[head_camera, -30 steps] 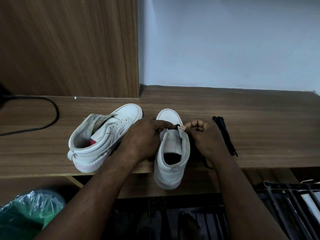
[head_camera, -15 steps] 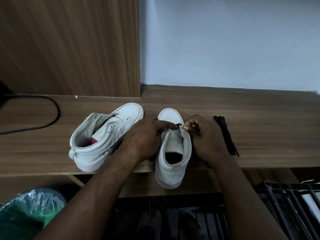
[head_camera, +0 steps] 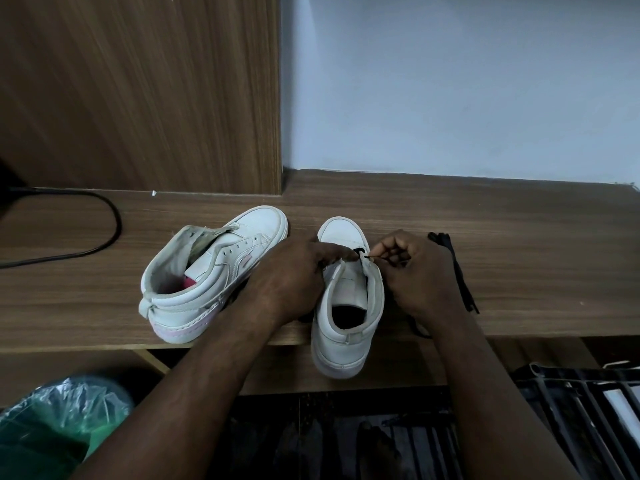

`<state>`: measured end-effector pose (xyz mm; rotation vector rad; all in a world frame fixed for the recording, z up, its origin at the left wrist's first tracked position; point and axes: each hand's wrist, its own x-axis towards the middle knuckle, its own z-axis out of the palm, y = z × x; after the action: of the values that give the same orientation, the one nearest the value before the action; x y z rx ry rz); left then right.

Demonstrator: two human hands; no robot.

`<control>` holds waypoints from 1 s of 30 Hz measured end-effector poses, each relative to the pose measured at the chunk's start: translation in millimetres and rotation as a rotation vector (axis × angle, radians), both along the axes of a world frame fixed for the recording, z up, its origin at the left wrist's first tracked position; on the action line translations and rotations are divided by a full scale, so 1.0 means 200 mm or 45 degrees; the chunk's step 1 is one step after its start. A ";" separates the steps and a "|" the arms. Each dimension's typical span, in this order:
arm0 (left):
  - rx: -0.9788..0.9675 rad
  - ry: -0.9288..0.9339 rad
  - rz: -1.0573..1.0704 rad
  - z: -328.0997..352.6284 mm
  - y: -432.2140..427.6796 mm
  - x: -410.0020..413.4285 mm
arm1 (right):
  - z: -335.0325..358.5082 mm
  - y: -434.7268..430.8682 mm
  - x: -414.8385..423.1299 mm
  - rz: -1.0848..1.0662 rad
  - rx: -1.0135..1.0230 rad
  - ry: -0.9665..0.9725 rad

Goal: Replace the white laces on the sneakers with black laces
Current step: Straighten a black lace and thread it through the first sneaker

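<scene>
Two white high-top sneakers stand on the wooden shelf (head_camera: 502, 258). The left sneaker (head_camera: 207, 275) has bare eyelets and lies angled, toe to the back right. The right sneaker (head_camera: 346, 306) points away from me, its heel past the shelf's front edge. My left hand (head_camera: 291, 278) grips its left upper near the eyelets. My right hand (head_camera: 419, 271) pinches a black lace (head_camera: 362, 252) at the right eyelet row. A second black lace (head_camera: 457, 271) lies bundled on the shelf behind my right hand.
A black cable (head_camera: 86, 233) curves over the shelf's left part. A wooden panel (head_camera: 138, 91) and a pale wall (head_camera: 450, 81) close the back. Below the shelf sit a green plastic bag (head_camera: 59, 420) at left and a black rack (head_camera: 581, 403) at right.
My right hand has shifted slightly right and opened out from the eyelets, drawing the black lace sideways. The left hand and both sneakers have stayed put.
</scene>
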<state>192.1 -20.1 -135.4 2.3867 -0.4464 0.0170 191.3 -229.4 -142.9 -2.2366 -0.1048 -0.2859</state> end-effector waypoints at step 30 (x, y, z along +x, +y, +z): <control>-0.262 0.157 0.315 -0.02 0.00 0.01 | -0.02 0.00 0.02 -0.021 0.155 0.233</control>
<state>193.6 -19.5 -140.0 2.2106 -0.0844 0.0259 195.9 -229.1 -147.9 -2.1324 0.0284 -0.0928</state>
